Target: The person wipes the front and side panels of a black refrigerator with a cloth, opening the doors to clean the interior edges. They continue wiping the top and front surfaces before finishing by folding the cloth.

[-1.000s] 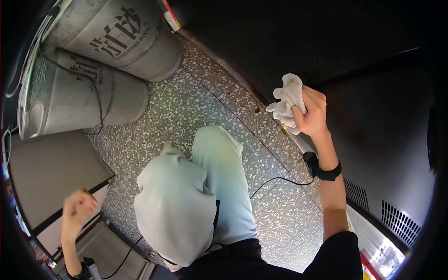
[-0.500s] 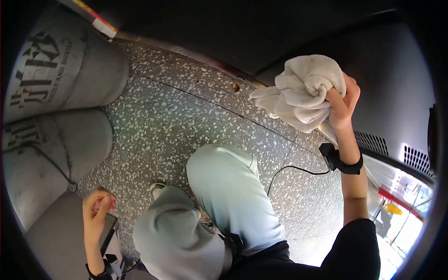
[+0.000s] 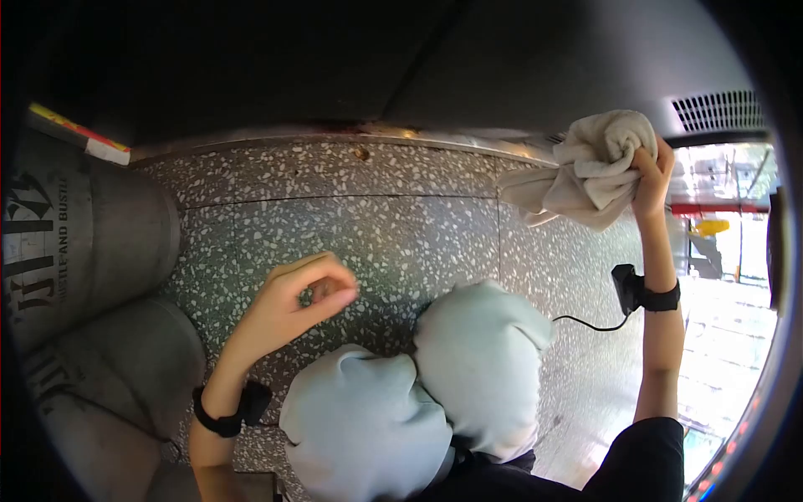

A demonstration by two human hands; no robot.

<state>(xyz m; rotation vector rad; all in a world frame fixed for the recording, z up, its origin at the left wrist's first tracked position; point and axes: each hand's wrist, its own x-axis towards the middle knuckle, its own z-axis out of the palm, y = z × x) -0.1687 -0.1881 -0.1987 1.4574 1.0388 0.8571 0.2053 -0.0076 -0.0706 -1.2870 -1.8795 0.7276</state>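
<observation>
A bunched beige cloth [image 3: 598, 171] is gripped in my right hand [image 3: 652, 180], with the thumb pressed into its folds. Its loose end hangs to the left, in front of the foot of a dark panel. My left hand [image 3: 305, 301] is held over the speckled floor, just beyond my knees. Its fingers curl round toward the thumb in a loose ring, and I see nothing inside them. Each wrist wears a black strap with a small device.
The dark panel [image 3: 502, 67] runs along the far side, with a vent grille [image 3: 718, 110] at its right. Grey cylindrical containers [image 3: 125, 217] with printed lettering stand at left. A small brown spot [image 3: 361, 154] marks the speckled floor [image 3: 376, 226]. Bright light enters at right.
My left hand has moved up and right, from beside the containers to over the floor. My right hand, still holding the cloth, has shifted slightly right. The view has turned.
</observation>
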